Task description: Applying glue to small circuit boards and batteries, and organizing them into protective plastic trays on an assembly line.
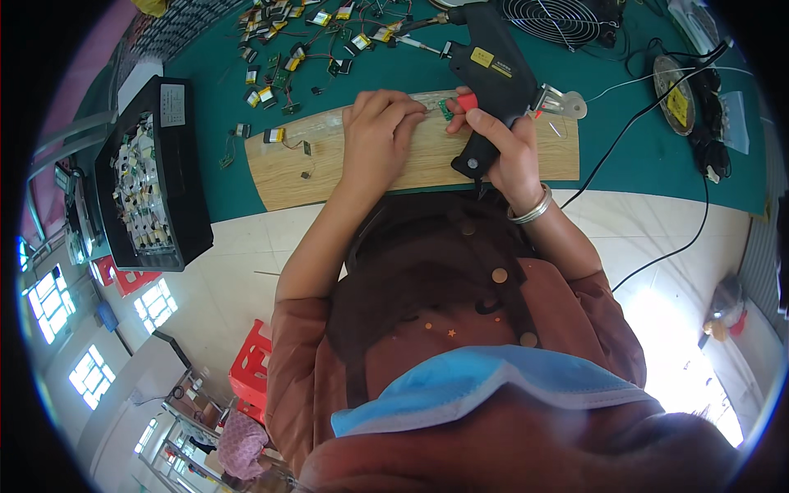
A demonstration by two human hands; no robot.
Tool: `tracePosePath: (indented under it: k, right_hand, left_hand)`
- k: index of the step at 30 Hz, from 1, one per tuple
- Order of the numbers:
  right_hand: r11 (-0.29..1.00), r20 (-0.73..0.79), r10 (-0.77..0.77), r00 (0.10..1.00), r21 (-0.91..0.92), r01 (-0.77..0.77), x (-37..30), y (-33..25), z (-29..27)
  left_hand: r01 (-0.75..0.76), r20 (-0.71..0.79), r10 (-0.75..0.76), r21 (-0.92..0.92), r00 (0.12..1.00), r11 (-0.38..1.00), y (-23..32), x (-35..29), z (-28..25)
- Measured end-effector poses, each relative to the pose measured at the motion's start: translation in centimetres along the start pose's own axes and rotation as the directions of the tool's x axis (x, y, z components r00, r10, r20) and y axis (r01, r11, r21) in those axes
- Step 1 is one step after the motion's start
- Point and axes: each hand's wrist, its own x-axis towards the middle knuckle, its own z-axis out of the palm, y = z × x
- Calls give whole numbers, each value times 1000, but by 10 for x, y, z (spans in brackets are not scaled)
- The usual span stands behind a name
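My right hand [509,148] is wrapped round the grip of a black soldering gun [497,70] with a red trigger [467,102]. Its metal tip points up and left, away from me. My left hand [380,123] rests on a wood-grain board [316,177], its fingers curled together; what they pinch, if anything, is hidden. A small green circuit board [446,110] shows between the left fingertips and the right fingers. Left of my left hand, a small battery [274,135] with a yellow band lies on the board, wired to a tiny circuit board [306,148].
Many wired batteries [296,57] are scattered on the green mat [218,74]. A black bin [201,222] of small parts stands left. A fan grille [551,20] is at the back, a wire reel [675,94] at right. A black cord [612,160] crosses the right side.
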Motion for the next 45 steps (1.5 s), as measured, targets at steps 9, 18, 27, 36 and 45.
tracePosePath:
  k: [9,18,27,36,45]
  right_hand:
    - [1000,-7,-14,1000,14,14,0,2,-1]
    - [1000,5,22,1000,9,-22,0,1,-3]
    - [1000,6,21,1000,15,-21,0,1,-2]
    - [1000,7,8,1000,5,-8,0,1,-2]
    - [1000,-2,18,1000,18,-18,0,1,-2]
  left_hand:
    - [15,35,-12,-82,999,997,-2,0,-2]
    - [-78,101,68,105,993,991,9,9,-7]
    - [43,0,-43,-151,999,988,2,-1,-1]
    - [39,83,-30,-111,996,993,3,0,-9]
    - [-14,18,15,-49,1000,999,4,-5,-7]
